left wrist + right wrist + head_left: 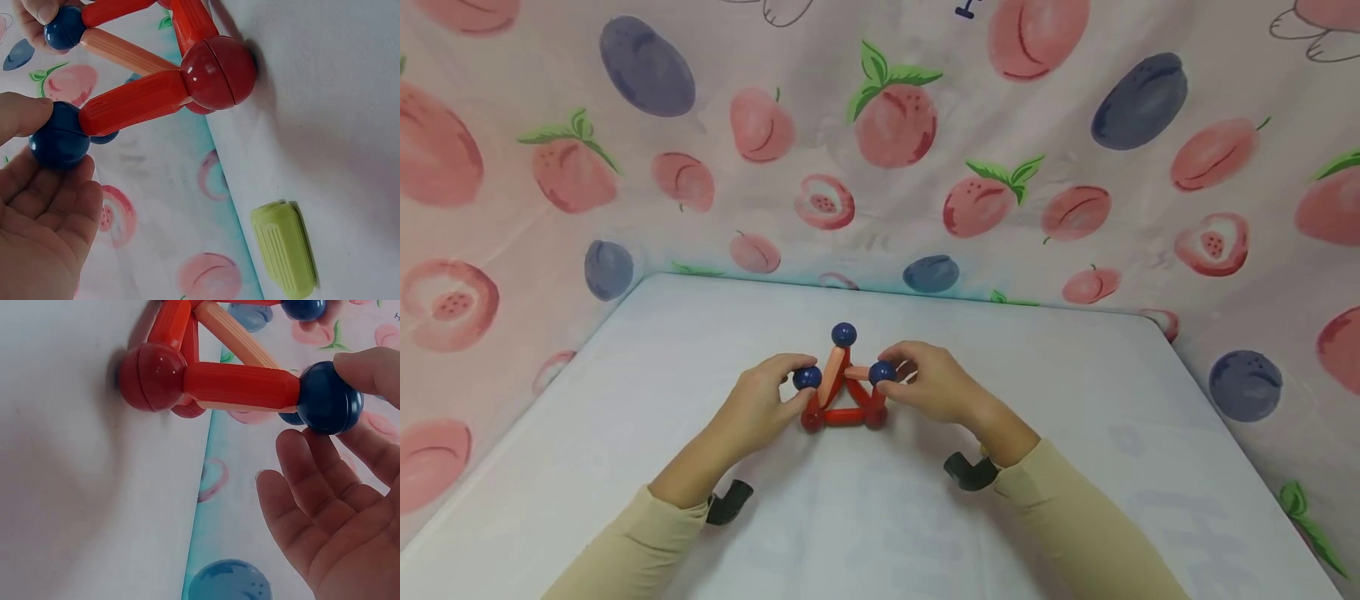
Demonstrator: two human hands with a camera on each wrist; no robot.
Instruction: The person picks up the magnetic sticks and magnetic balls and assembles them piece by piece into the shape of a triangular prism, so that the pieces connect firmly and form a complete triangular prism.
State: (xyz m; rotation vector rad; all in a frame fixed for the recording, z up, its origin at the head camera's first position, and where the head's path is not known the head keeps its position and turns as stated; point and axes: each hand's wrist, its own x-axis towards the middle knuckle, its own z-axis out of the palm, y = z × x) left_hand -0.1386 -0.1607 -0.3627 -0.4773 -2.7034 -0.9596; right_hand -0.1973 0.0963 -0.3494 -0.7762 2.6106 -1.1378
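A toy frame of ribbed rods and balls stands on the white table in the head view. Its base has red balls [812,418] joined by a red rod [846,417]. Red uprights carry blue balls, one of them a rear ball [844,334] that neither hand touches. Peach-orange rods [832,377] slant across the frame. My left hand [758,408] pinches the left blue ball [59,137] between thumb and fingers. On the other side, my right hand [936,387] holds the right blue ball [329,398], thumb on top and fingertips beneath.
A lime-green ribbed rod [284,250] lies on the table in the left wrist view. Black curved mounts [730,502] stick out at both wrists. A fruit-print cloth [880,208] rises behind the table's back edge and along its sides.
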